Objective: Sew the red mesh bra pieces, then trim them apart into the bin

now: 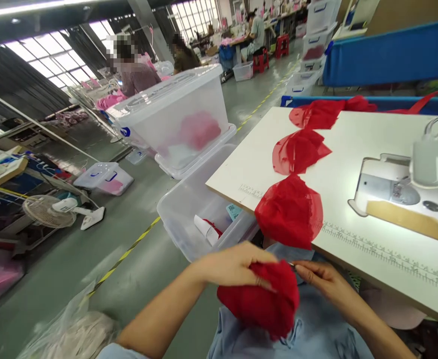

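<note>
Over my lap, my left hand (pixel 245 267) grips a bunched piece of sheer red fabric (pixel 264 309). My right hand (pixel 316 274) pinches a thin metal tool (pixel 292 265) at the fabric's right edge; too little of it shows to tell its kind. Just beyond my hands, a gathered red fabric piece (pixel 288 212) hangs slightly over the front edge of the white sewing table (pixel 387 269). Two more red bunches, a middle one (pixel 297 152) and a far one (pixel 320 113), lie behind it in a row.
The sewing machine (pixel 428 159) stands at the right on the table. Left of the table, an open plastic bin (pixel 181 214) holds papers and a red scrap. Behind it stands a lidded bin (pixel 174 119). A fan (pixel 49 212) is at far left. Several people sit farther back.
</note>
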### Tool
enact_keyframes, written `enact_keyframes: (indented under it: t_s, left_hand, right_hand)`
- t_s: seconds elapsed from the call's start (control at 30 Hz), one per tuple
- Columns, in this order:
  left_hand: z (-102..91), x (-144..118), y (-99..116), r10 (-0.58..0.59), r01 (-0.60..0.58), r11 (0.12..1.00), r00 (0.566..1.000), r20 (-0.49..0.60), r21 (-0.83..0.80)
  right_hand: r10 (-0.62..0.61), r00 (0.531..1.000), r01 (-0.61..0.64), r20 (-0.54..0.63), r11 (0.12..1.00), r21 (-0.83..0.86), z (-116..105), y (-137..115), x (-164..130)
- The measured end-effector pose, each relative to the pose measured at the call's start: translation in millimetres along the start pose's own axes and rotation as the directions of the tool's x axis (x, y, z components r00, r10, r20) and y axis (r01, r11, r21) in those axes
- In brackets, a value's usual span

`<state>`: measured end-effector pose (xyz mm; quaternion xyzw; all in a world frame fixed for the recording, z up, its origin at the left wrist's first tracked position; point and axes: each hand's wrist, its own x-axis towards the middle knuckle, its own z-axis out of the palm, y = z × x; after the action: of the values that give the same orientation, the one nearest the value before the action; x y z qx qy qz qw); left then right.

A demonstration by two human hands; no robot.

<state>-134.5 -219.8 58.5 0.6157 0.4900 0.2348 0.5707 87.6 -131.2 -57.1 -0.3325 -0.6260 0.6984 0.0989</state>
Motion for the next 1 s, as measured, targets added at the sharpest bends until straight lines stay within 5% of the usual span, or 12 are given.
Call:
enact_keyframes:
  t_s: [0.13,0.23,0.3,0.37,0.43,0.57,0.63,0.7,0.8,1.0]
  left_hand:
    - [-43.9,53,46,0.246,-0.178,0.945,0.940,-0.236,0.274]
    - [-58.6,100,45,0.102,0.144,0.831,0.910,-0.402,0.537]
    - [-58.9,123,31,0.004,0.402,0.719,0.813,-0.582,0.567]
    - [-54.7,133,17,-0.015,0.517,0.674,0.723,-0.691,0.527]
    - [-47.8,129,7,-0.019,0.543,0.661,0.701,-0.713,0.517]
    - [-25.7,89,1,-0.010,0.382,0.752,0.822,-0.570,0.537]
    - [-12.0,62,-3,0.006,0.204,0.880,0.899,-0.438,0.430]
    - [0.4,37,-9,-0.005,0.101,0.959,0.940,-0.340,0.264]
    - [13.7,11,-20,-0.113,0.169,0.967,0.955,-0.274,0.189]
    - [25.0,-8,-30,-0.171,0.211,0.959,0.963,-0.208,0.190]
  right_hand:
    - [-0.092,0.993,0.094,0.071,0.995,-0.022,-6,6,-6]
    - [-0.122,0.992,0.125,0.031,0.986,-0.108,-11,11,-14]
    - [-0.120,0.992,0.123,0.025,0.975,-0.186,-17,14,-23]
    - [-0.131,0.990,0.139,0.049,0.963,-0.230,-24,14,-34]
    - [-0.163,0.982,0.181,0.099,0.961,-0.209,-32,11,-44]
    - [-0.322,0.919,0.323,0.226,0.946,0.036,-44,-3,-54]
    - [-0.313,0.943,0.290,0.111,0.939,0.184,-43,-11,-52]
    - [-0.163,0.984,0.176,-0.070,0.950,0.259,-35,-19,-45]
    - [0.003,0.991,0.019,-0.131,0.985,0.170,-15,-26,-32]
    - [0.096,0.991,-0.085,-0.096,0.991,0.105,7,-23,-12]
